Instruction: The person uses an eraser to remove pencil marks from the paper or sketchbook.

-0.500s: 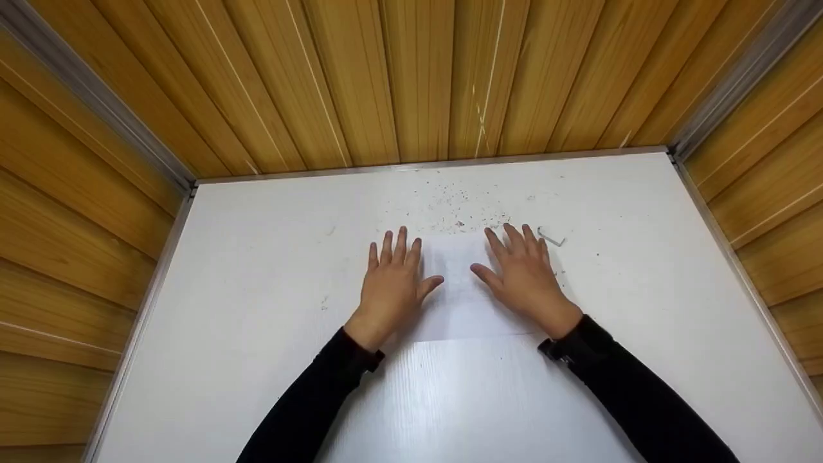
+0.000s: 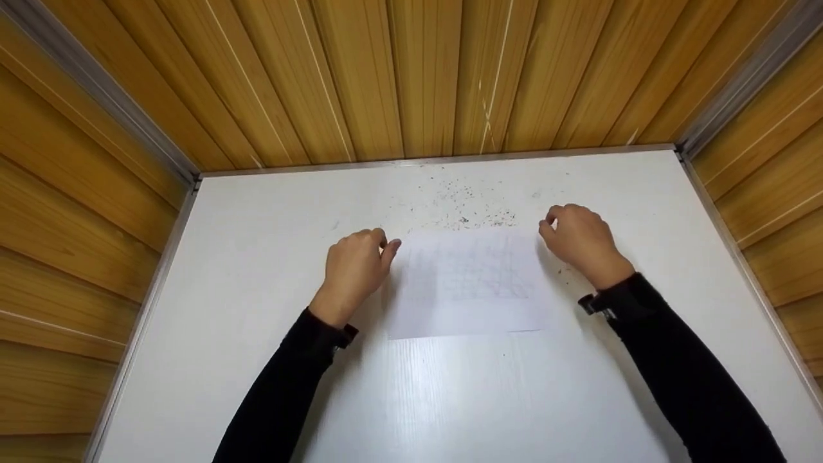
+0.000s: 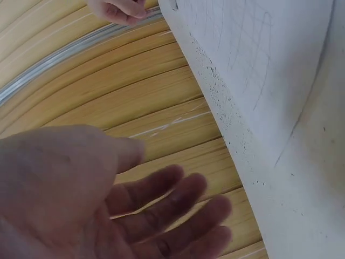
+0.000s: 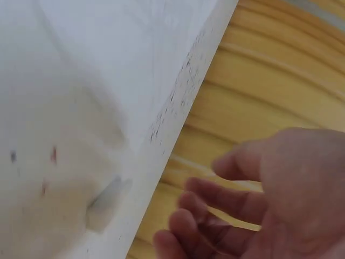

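Observation:
A white sheet of paper (image 2: 469, 315) with faint pencil lines in a crossing grid lies flat on the white table. Just beyond its left edge, my left hand (image 2: 353, 267) hovers, palm inward and fingers loosely bent, holding nothing. Past the opposite edge is my right hand (image 2: 582, 241), raised above the table with fingers loosely curled and nothing in them. Both hands are apart from the paper. In the right wrist view a small, blurred angular grey piece (image 4: 105, 205) lies on the table; the right hand hides it in the head view.
Dark crumbs or shavings (image 2: 463, 202) are scattered on the table beyond the paper's far edge. Wood-patterned panels (image 2: 424, 77) rise at the back and both sides, with grey metal strips at the corners. Dark bands circle both wrists over black sleeves.
Both hands have moved outward, off the paper, the left to the left and the right to the right. Their spread fingers have bent loosely. More of the pencilled sheet shows.

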Available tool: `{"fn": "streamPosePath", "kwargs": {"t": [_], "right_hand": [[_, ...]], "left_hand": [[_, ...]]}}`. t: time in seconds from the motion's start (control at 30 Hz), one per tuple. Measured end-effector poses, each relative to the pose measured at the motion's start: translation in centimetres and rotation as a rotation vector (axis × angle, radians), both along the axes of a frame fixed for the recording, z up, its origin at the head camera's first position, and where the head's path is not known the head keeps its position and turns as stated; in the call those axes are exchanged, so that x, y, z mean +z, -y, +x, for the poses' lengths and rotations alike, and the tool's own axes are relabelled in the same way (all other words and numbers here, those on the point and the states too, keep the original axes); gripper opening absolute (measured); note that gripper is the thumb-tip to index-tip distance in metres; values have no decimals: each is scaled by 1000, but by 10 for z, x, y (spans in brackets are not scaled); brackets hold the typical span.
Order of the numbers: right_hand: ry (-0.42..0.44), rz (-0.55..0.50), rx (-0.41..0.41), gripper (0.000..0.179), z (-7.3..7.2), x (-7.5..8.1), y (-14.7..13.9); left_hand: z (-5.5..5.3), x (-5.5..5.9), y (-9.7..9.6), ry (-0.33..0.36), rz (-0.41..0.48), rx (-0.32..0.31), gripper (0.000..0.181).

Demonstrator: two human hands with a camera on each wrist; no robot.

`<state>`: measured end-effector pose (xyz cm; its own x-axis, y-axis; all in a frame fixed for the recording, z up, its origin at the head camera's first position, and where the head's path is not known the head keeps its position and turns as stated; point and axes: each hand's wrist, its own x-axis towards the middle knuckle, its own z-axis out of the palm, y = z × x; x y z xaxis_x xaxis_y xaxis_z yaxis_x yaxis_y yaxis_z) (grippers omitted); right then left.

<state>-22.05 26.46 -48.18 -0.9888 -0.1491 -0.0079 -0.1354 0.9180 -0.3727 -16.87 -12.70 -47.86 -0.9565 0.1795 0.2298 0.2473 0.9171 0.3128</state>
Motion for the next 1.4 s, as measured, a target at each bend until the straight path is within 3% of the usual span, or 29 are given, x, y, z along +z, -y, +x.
{"fn": "streamPosePath", "kwargs": {"t": [0.13, 0.27, 0.4, 0.57, 0.93, 1.17, 1.4], "right_hand": [[117, 50, -13, 41, -15, 0, -15], [174, 66, -23, 43, -23, -8, -22], [190, 62, -30, 40, -25, -16, -24], [189, 54, -33, 41, -24, -21, -24], [223, -5, 1, 43, -17, -33, -22], [131, -75, -47, 43, -10, -31, -18], [178, -103, 13, 46, 3, -24, 2]], "left_hand": [[-6, -11, 8, 165, -55, -18, 23], [-7, -26, 13, 220, -57, -105, 17], [-5, -36, 15, 207, -37, -153, 18], [-5, -41, 15, 173, -37, -131, 17], [-2, -35, 16, 225, -57, -159, 14], [-4, -39, 16, 283, -45, -259, 47], [-3, -46, 7, 296, -75, -241, 55]]}}
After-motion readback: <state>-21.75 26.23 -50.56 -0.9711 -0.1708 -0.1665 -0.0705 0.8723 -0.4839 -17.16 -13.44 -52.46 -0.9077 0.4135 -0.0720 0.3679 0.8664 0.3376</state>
